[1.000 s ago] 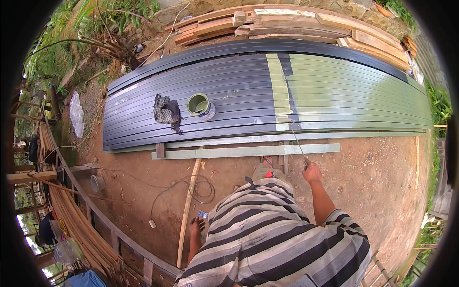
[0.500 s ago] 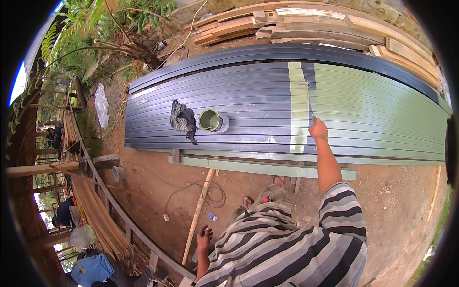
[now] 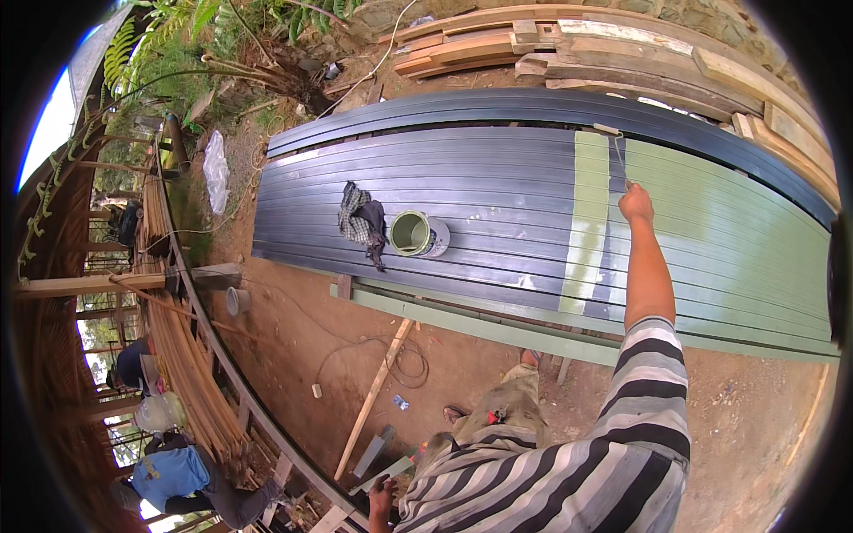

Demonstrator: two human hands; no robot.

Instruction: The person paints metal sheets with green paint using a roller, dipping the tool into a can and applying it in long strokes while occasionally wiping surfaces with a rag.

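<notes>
My right hand (image 3: 636, 202) is closed around the handle of a paint roller (image 3: 607, 130), arm stretched forward. The roller's head is at the far edge of the laid-out boards, near the top of a dark strip. Dark blue-grey boards (image 3: 498, 178) lie side by side; a pale green band (image 3: 589, 204) crosses them, and green paint (image 3: 711, 204) covers their right part. Left of the band stands an open paint can (image 3: 435, 237) with green inside. A crumpled dark checked cloth (image 3: 360, 222) lies beside it. Low beside my body hangs my left hand (image 3: 382, 490), fingers loosely bent and apart, holding nothing visible.
Stacked timber (image 3: 622, 53) lies beyond the boards. Green planks (image 3: 462, 322) run along the near side. On the dirt are a wooden batten (image 3: 373, 400) and a looped cable (image 3: 413, 364). At lower left, a person in a blue shirt (image 3: 173, 475) is near long timber strips (image 3: 191, 373).
My right hand has carried the roller from the pale green band toward the right and the boards' far edge. The view has shifted, and my left hand sits lower in it.
</notes>
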